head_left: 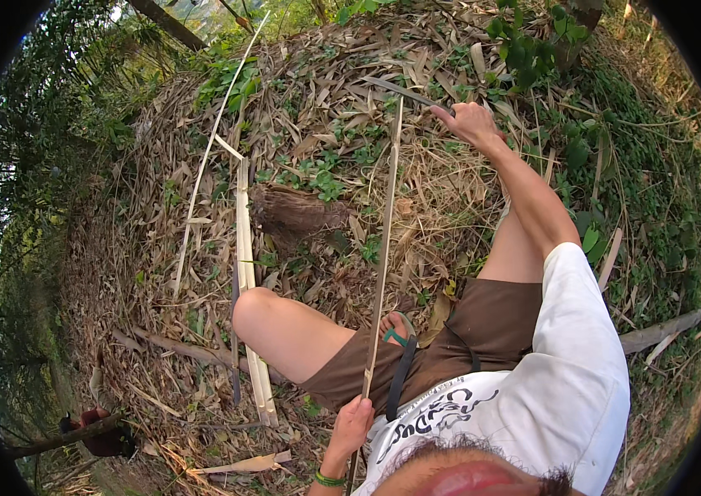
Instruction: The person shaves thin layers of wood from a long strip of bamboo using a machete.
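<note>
A long, narrow split bamboo strip (384, 248) stands slanting before my body, its upper part reaching away over the leaf litter. Near its lower end my left hand (353, 426) grips it with closed fingers, a green band round the wrist. My right arm is stretched far forward. My right hand (472, 126) is wrapped round the handle of a long-bladed knife (400, 88), and the handle is mostly hidden. The blade points left and lies close to the strip's far tip; whether they touch I cannot tell.
Left of my bent knee lie pale split bamboo lengths (246, 240) and a thin long strip (210, 153). A brown stump (294, 213) sits ahead. Branches (193, 350) cross the leafy ground. A dark reddish shape (108, 434), unclear, is at lower left. Green plants (524, 54) grow far right.
</note>
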### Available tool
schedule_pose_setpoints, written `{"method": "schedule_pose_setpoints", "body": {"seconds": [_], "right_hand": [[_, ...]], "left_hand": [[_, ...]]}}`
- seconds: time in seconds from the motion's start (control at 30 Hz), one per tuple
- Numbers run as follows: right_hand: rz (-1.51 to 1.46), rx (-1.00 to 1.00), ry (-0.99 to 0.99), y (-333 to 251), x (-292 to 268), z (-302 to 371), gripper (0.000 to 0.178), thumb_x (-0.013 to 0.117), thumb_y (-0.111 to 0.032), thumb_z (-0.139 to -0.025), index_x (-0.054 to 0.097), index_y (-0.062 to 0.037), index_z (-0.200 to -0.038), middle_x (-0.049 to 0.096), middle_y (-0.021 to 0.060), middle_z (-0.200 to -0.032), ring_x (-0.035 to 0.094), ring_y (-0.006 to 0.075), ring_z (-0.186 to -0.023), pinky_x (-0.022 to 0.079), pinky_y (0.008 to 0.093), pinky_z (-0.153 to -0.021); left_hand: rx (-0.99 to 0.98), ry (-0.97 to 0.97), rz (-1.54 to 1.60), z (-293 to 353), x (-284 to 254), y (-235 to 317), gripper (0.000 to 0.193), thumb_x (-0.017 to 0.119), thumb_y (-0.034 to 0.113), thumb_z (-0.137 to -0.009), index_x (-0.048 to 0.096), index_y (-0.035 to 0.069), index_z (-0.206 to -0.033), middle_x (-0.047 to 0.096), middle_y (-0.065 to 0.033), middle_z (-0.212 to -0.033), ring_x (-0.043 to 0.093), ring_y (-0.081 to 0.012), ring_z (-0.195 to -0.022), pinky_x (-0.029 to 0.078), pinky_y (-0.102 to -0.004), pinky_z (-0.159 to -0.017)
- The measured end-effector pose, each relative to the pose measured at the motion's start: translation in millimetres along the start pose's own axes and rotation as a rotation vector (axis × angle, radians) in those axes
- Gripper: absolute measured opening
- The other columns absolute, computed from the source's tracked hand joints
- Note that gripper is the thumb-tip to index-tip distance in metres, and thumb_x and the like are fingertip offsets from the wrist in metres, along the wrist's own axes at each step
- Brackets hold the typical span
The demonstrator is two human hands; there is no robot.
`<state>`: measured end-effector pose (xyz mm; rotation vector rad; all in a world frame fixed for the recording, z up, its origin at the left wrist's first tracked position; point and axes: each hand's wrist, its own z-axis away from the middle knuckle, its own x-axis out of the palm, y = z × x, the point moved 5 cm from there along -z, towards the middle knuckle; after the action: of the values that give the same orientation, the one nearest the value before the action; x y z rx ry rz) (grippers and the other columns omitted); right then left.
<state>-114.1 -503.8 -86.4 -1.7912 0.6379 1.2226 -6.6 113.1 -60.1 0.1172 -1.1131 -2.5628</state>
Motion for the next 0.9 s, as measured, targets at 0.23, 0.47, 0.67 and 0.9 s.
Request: {"method": "schedule_pose_setpoints", "body": {"seconds": [0.23,0.47,0.67,0.9], "right_hand": [[0.025,-0.233,-0.185,-77,6,54,0.083,0.043,-0.079,-0.091,0.071,-0.0015,-0.078,0.066,0.0186,-0.066,0.068,0.0358,-0.066,0.054,0.0502,-0.065],[-0.192,0.085,0.001,-25,-7,23,0.083,0.044,-0.079,-0.091,0.071,-0.0017,-0.078,0.064,0.0171,-0.062,0.067,0.0348,-0.065,0.051,0.0472,-0.062],[-0.462,0.099,0.184,-30,-34,29,0.081,0.044,-0.079,-0.091,0.071,-0.0029,-0.080,0.056,0.0115,-0.052,0.061,0.0305,-0.053,0.046,0.0431,-0.055],[-0.134,-0.567,-0.043,-134,-19,111,0.074,0.049,-0.079,-0.089,0.061,-0.0082,-0.069,0.054,0.0084,-0.050,0.057,0.0259,-0.045,0.043,0.0416,-0.047]], "left_hand": [[0.066,-0.158,0.239,-24,5,18,0.049,0.039,0.052,-0.107,0.039,0.012,-0.078,0.032,0.0038,-0.054,0.026,-0.0054,-0.044,0.021,-0.0229,-0.040],[0.086,-0.158,0.341,-15,0,37,0.050,0.035,0.056,-0.106,0.044,0.011,-0.089,0.030,0.0043,-0.054,0.023,-0.0062,-0.043,0.021,-0.0232,-0.040],[0.121,-0.080,0.382,-30,7,34,0.045,0.032,0.049,-0.109,0.046,0.007,-0.101,0.032,0.0039,-0.059,0.025,-0.0050,-0.044,0.023,-0.0214,-0.040],[0.137,-0.136,0.298,-44,16,41,0.034,0.042,0.041,-0.108,0.045,0.009,-0.098,0.034,0.0028,-0.062,0.026,-0.0056,-0.044,0.022,-0.0232,-0.040]]}}
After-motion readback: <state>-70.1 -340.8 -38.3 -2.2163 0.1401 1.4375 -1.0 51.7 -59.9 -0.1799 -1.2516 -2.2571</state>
